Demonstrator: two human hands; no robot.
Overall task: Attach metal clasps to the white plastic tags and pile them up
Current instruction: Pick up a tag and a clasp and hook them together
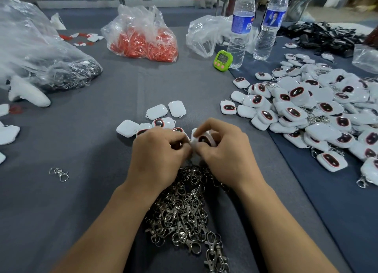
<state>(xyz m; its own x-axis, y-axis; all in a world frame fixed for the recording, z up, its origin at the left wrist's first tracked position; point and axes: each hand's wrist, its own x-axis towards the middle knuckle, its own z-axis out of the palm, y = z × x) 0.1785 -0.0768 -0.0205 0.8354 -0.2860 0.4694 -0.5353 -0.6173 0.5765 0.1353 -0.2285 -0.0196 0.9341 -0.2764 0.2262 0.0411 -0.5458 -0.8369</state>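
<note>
Noted at the centre of the grey surface (81,129): left hand (157,152) and right hand (227,152), brought together knuckle to knuckle, just above the far end of a heap of metal clasps (184,215).

Found in the right hand: one white tag (204,140), dark oval face toward the camera, pinched between the thumb and curled fingers (212,125), with the index finger arched over its top.

Found on the left: fingers (173,138) curled tight, tips pressed against the near edge of that same tag. Contents of that pinch, if any, hidden behind the knuckles: cannot tell.

Recorded just beyond the hands: a small group of loose tags (156,111), some face up and some face down, lying flat and partly touching one another.

Recorded to the right, on a darker blue cloth (306,190): a large pile of tags (319,113), several with clasps visibly attached.

Recorded well to the left of the heap: a single clasp (59,173), lying alone.

Logged at the far side:
- a green timer (223,60) just beside two upright water bottles (240,27);
- a clear bag of red parts (143,39);
- a second clear bag holding metal parts (67,72), at far left.

Timer display too small to read.
</note>
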